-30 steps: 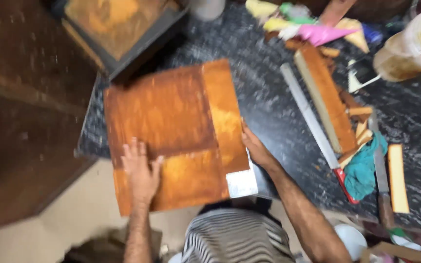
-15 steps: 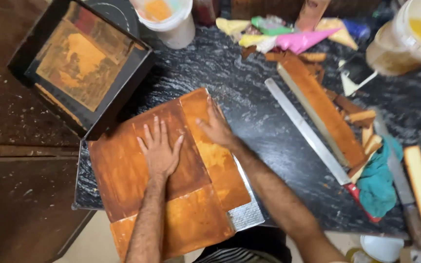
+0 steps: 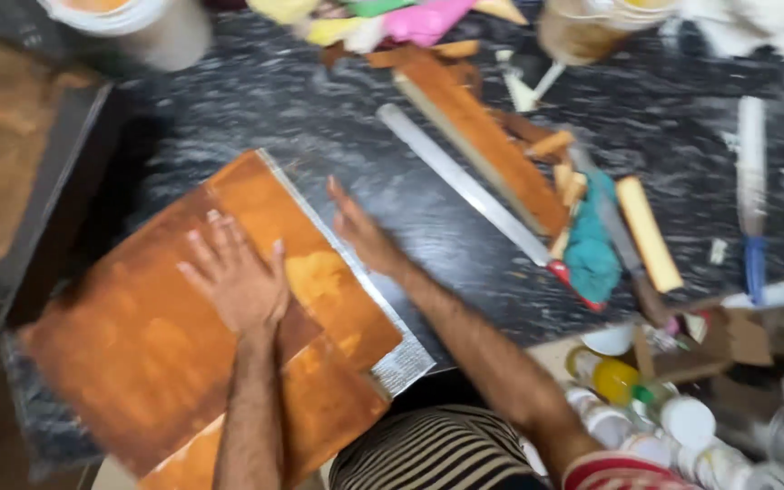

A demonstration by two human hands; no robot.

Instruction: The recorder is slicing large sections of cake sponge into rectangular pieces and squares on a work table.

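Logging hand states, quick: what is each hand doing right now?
Left hand: open, fingers spread, pressed flat on the orange-painted board; holding nothing.
Right hand: open, flat at the board's silver foil edge; holding nothing.

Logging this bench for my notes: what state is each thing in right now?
Left hand: flat, fingers spread, pressing on the top board.
Right hand: open, at the boards' far edge.
Orange boards: stacked, overlapping, overhanging the counter.
Metal ruler: lying flat, diagonal.
Teal cloth: crumpled.
White bucket: upright, open.
Paint pots: upright, lids on.
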